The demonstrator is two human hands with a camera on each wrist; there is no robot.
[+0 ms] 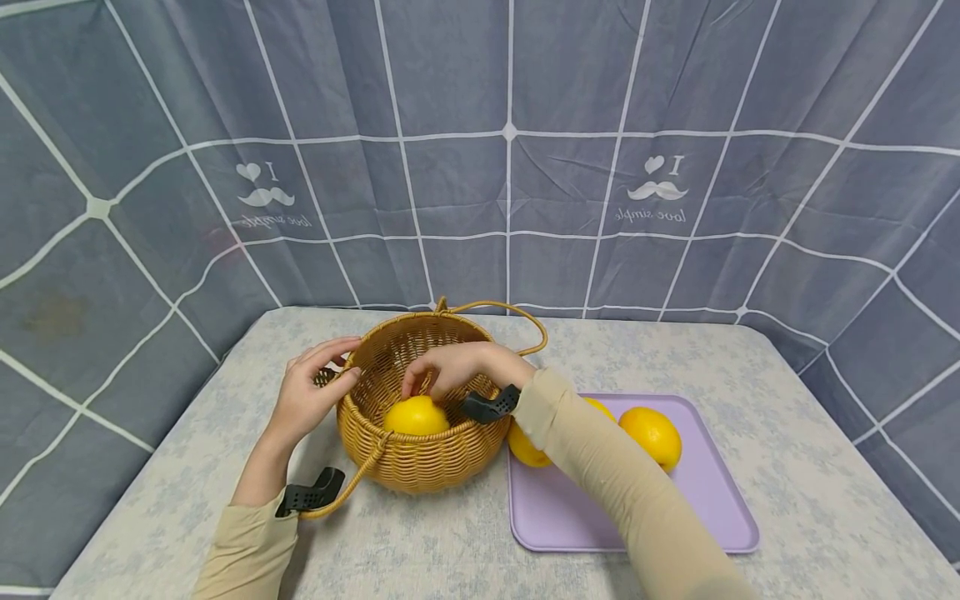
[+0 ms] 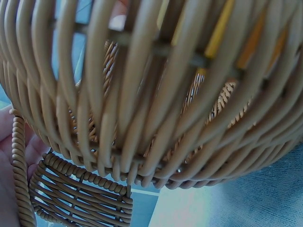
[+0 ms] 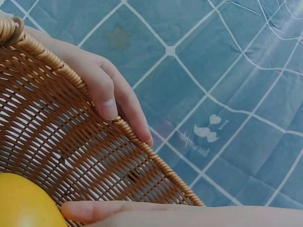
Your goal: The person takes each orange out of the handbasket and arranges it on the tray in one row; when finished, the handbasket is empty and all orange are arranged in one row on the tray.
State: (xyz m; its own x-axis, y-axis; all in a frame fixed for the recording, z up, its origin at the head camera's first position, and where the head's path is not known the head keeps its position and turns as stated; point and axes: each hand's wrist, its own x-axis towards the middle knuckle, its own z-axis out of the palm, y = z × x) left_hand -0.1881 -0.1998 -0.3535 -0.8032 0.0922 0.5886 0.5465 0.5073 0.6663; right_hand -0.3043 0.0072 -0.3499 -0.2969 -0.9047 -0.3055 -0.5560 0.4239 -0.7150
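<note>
A round wicker basket stands on the table, a yellow, lemon-like fruit inside near its front wall. My left hand grips the basket's left rim, thumb over the inside and fingers outside; the right wrist view also shows this left hand on the rim. My right hand reaches down into the basket with bent, relaxed fingers. Its fingertips are right at the top of the fruit, not wrapped round it. In the right wrist view a digit tip points at the side of the yellow fruit.
A lilac tray lies right of the basket, with yellow-orange oranges on it, partly behind my right sleeve. One basket handle leans out at the back right; the front one hangs by my left wrist. A grey checked curtain hangs behind.
</note>
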